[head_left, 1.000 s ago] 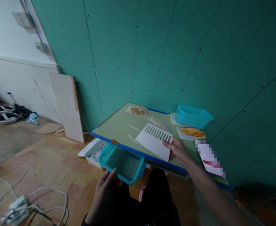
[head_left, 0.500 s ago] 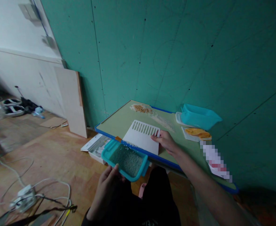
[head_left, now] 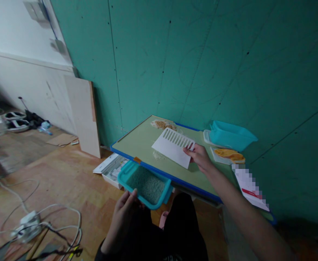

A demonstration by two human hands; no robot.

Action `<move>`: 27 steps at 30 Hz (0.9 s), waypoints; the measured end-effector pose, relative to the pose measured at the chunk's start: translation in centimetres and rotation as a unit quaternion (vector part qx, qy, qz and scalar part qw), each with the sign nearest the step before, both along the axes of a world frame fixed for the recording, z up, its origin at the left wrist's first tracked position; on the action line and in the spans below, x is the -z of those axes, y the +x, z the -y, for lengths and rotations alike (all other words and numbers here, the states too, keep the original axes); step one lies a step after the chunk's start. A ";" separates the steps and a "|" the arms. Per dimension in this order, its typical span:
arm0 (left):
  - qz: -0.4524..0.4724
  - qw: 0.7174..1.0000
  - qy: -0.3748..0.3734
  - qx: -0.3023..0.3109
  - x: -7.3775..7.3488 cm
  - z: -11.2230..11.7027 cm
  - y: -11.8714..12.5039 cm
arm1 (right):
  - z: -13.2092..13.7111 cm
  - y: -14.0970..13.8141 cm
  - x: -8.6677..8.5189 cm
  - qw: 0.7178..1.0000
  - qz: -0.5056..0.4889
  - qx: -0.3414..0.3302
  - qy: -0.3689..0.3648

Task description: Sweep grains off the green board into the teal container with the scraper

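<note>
Scraper inside blue table edge — tub below

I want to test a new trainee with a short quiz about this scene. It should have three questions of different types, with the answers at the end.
1. What does the right hand hold?
A) a power strip
B) a white slotted sheet
C) a wooden board

2. True or false: the left hand holds nothing.

3. Fill the gap: the tan beans lie near the ____ edge of the table, by the green wall.

Key:
1. B
2. False; it holds a turquoise tub with grains inside.
3. far
</note>
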State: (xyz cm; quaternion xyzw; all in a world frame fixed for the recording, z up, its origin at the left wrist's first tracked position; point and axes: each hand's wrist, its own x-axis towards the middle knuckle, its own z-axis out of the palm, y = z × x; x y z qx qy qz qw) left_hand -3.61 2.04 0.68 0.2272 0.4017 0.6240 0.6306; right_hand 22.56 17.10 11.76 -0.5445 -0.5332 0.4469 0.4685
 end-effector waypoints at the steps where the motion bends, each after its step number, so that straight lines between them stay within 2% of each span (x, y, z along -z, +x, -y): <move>1: 0.002 1.000 0.001 -0.005 0.2 -0.1 0.0 | -0.4 0.6 0.0 1.000 0.007 0.013 0.008; 5: 0.002 1.000 0.002 -0.022 0.4 -0.1 0.2 | -1.9 1.8 1.0 0.998 0.039 0.027 0.031; 10: 0.019 1.000 -0.002 -0.016 -0.4 0.1 0.4 | -2.5 0.9 1.7 0.998 0.054 -0.006 0.018; 16: 0.006 1.000 -0.002 -0.013 -0.7 0.1 0.4 | -2.0 -0.3 1.1 0.997 0.051 -0.060 -0.019; 21: 0.018 1.000 0.003 -0.015 -0.4 0.0 0.5 | -1.4 -1.3 1.3 0.994 0.026 -0.100 -0.025; 27: 0.015 1.000 0.011 -0.016 -0.8 0.2 0.8 | -0.3 -2.8 1.2 0.988 -0.008 -0.146 -0.042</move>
